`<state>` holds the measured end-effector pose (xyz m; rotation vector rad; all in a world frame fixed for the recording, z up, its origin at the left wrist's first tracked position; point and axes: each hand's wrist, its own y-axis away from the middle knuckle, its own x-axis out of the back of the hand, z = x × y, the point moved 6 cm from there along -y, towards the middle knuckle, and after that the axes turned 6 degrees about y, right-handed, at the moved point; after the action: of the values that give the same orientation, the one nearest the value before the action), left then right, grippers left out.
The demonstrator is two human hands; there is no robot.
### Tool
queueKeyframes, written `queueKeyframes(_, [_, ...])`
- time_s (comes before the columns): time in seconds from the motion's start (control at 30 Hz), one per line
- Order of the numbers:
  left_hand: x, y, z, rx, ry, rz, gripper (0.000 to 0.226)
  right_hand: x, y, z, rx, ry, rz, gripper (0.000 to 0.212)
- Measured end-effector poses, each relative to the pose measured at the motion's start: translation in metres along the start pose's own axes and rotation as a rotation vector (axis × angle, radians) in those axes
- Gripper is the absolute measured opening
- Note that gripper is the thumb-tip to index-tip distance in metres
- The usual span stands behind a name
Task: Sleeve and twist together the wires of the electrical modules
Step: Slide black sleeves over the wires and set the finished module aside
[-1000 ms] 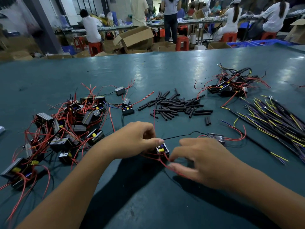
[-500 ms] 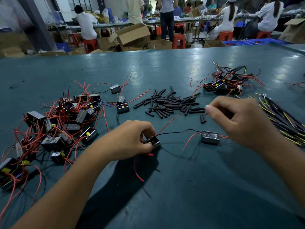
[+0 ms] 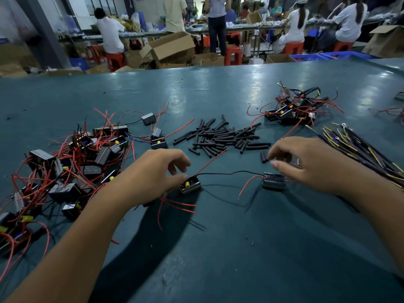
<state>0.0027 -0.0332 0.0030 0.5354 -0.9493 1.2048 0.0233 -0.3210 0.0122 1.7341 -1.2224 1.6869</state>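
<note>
Your teal table (image 3: 218,259) fills the view, its far edge running along below the boxes and stools, and a wide bare stretch lies nearest you between your forearms. To your left sprawls the large heap of modules (image 3: 65,171) tangled in red wires; to your right lies the bundle of dark and yellow leads (image 3: 360,149), with a smaller module pile (image 3: 290,110) beyond it. The black sleeves (image 3: 220,138) lie scattered in the middle, just past your hands.

Your left hand (image 3: 153,176) rests with fingers loosely curled, thumb and fingertip touching the near module (image 3: 190,185). It looks like a pinch, though the contact is partly hidden. A black wire (image 3: 229,173) links that module to the second module (image 3: 274,181), which sits on the table under your right hand (image 3: 306,162). That hand hovers with fingers spread and bent, gripping nothing, its fingertips near two loose sleeves (image 3: 264,157).
</note>
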Motion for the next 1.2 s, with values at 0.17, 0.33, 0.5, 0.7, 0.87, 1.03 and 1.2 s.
queueKeyframes(0.17, [-0.01,0.002,-0.008,0.113,-0.082,-0.082,0.036,-0.023,0.001,0.005,0.003,0.041,-0.187,0.043])
queueKeyframes(0.33, [-0.016,0.0,-0.006,0.106,-0.112,-0.116,0.022,-0.035,-0.002,0.004,-0.005,0.074,-0.245,0.026])
queueKeyframes(0.5, [-0.013,0.001,-0.005,0.093,-0.134,-0.122,0.026,-0.021,0.0,0.014,-0.047,-0.171,-0.205,0.016])
queueKeyframes(0.7, [-0.01,0.002,-0.003,0.092,-0.164,-0.102,0.029,-0.016,0.003,0.017,-0.022,-0.23,-0.194,0.025])
queueKeyframes(0.87, [-0.009,0.003,-0.003,0.091,-0.148,-0.109,0.028,-0.016,0.002,0.016,0.001,-0.226,-0.211,0.029])
queueKeyframes(1.03, [-0.009,0.002,-0.007,0.098,-0.15,-0.139,0.029,-0.018,0.002,0.015,0.009,-0.197,-0.246,0.028])
queueKeyframes(1.2, [-0.01,0.001,0.0,0.004,-0.053,-0.072,0.026,-0.023,0.002,0.012,0.021,-0.148,-0.281,0.023])
